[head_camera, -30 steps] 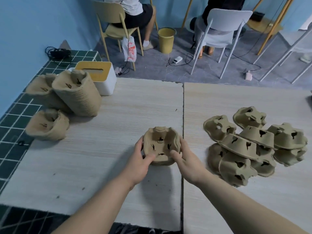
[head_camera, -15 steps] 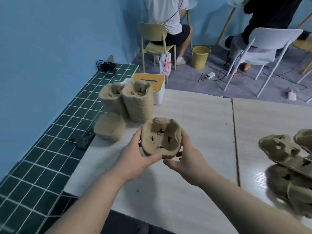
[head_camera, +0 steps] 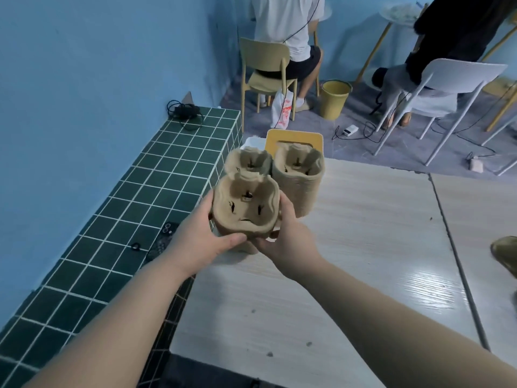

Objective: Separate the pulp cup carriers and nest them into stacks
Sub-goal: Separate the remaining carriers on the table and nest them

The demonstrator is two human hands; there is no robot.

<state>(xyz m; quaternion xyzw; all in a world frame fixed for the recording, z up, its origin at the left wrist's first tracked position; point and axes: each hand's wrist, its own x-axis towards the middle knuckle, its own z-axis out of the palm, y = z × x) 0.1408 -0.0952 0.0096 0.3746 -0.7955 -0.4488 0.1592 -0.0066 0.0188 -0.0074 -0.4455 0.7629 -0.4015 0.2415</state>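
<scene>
Both hands hold one pulp cup carrier [head_camera: 246, 210] over the left edge of the wooden table [head_camera: 349, 247], its open cups facing the camera; the left hand [head_camera: 201, 242] grasps its left side with the thumb curled under the near rim, and the right hand [head_camera: 285, 242] grasps its right side with the fingers wrapped behind; just beyond it, near the table's far left corner, stand two nested stacks, a tall stack [head_camera: 298, 180] on the right and a second stack [head_camera: 249, 162] to its left, partly hidden by the held carrier; a yellow-topped box [head_camera: 293, 138] sits behind them at the far edge; a loose carrier [head_camera: 505, 253] shows at the right border, on the adjoining tabletop; a green tiled ledge [head_camera: 126, 219] runs along the table's left side.
</scene>
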